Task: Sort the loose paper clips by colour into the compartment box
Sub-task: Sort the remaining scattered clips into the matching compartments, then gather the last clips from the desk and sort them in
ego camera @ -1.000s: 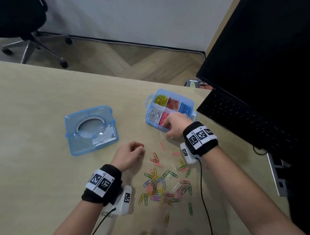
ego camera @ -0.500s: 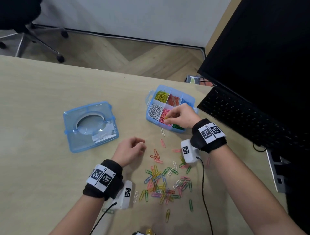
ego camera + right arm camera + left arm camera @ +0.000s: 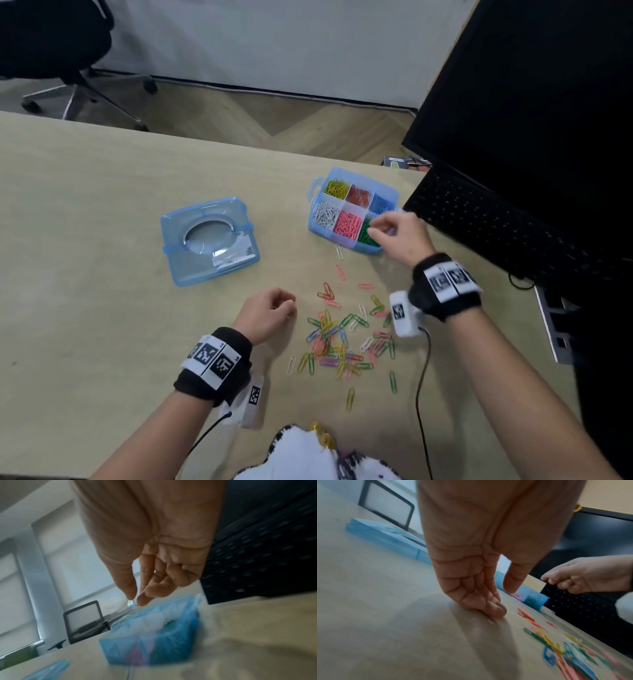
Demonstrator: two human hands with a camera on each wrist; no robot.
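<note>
Compartment box [image 3: 346, 240]: pale blue see-through plastic, six cells in two rows, lid off, standing on the counter [image 3: 102, 212] just left of the keyboard [image 3: 507, 219].
Far row, left to right: yellow, red and blue clips.
Near row, left to right: white, pink and green clips; the green cell is partly hidden by the right hand.
Loose paper clips [image 3: 342, 339]: a mixed heap of pink, green, yellow, blue, white and orange clips, many overlapping, lying flat on the counter between the two wrists; a few strays trail from the heap toward the box, and a white clip [image 3: 339, 252] lies just in front of its near wall.
Right hand [image 3: 400, 236]: above the box's near right corner, over the green cell; thumb and forefinger tips close together, the other fingers [image 3: 178, 574] curled in. The right wrist view, blurred, shows something small and pale at the fingertips; whether it is a clip cannot be told.
Left hand [image 3: 267, 315]: resting on the counter left of the heap, fingers [image 3: 481, 601] loosely curled, thumb apart from them, holding nothing.
Lid [image 3: 209, 240]: same blue plastic, with a clear oval window, lying flat on the counter well left of the box.
Surroundings: a dark monitor [image 3: 534, 102] behind the keyboard; an office chair [image 3: 54, 44] on the floor beyond the counter.
</note>
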